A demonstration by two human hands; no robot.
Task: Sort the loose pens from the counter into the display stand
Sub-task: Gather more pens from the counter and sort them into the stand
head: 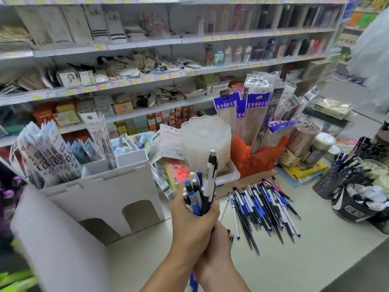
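Both hands are gripping one upright bundle of pens [202, 192] over the counter [294, 264]. The left hand [194, 220] is wrapping its fingers round the bundle's upper part, and the right hand [216, 247] is clasping it just below, tucked against the left. The pen tops are sticking up above the left hand's fingers. Loose pens [265, 209] are lying fanned on the counter just right of the hands. The white stand [101, 199] is sitting left of the hands, with packets [48, 154] in its top compartments.
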